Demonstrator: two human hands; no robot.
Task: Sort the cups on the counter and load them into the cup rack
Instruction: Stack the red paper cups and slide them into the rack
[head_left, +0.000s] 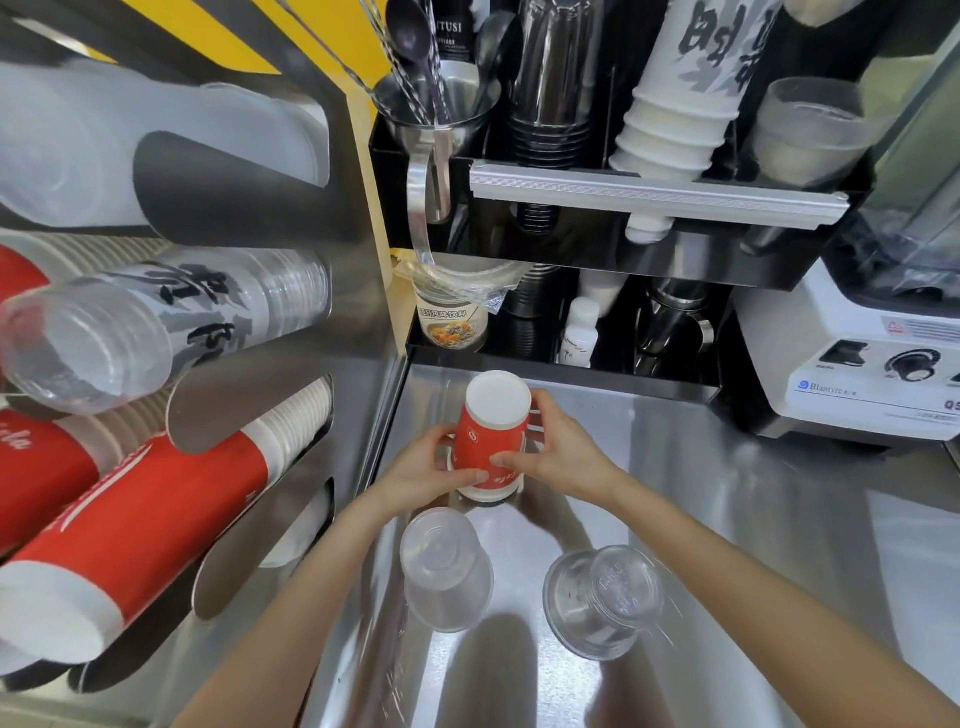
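Note:
An upside-down red paper cup (491, 431) with a white base stands on the steel counter (727, 519), and it looks like the top of a short stack. My left hand (431, 467) grips its left side and my right hand (550, 452) grips its right side. Nearer to me stand two upside-down clear plastic cups, one (447, 569) on the left and one (605, 597) on the right. The steel cup rack (291, 364) fills the left, with a red cup stack (135, 525) and a clear printed cup stack (156, 322) poking from its slots.
A black shelf (649, 192) at the back holds white, black and clear cup stacks and a metal cup of spoons (436, 104). Below it sit a printed tub (452, 317), a small bottle (579, 332) and a steel jug (670, 322). A white blender base (857, 364) stands right.

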